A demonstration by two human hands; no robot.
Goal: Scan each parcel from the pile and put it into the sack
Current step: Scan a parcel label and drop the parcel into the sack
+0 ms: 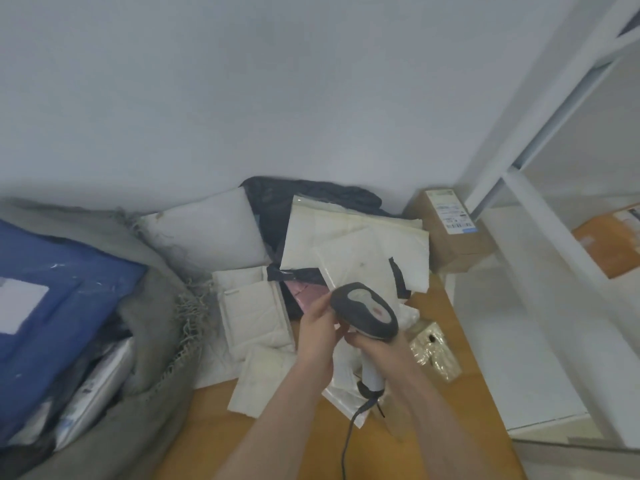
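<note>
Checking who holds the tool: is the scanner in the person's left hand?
No, the right hand grips the scanner by its handle, while the left hand only reaches in beside its head.

- Nothing here reads clearly to me; every bit of print is too blurred or too small.
- The brown cardboard box [450, 233] against the wall carries a white shipping label [450, 213] with rows of dark print, what looks like a barcode and a blue strip at its lower edge, but I can make out no word or number.
- The blue parcel [52, 299] in the sack [152, 341] has a white patch [20, 306] on it, blank as far as I can tell.
- The scanner [363, 310] has a reddish mark on top of its head, unreadable.
</note>
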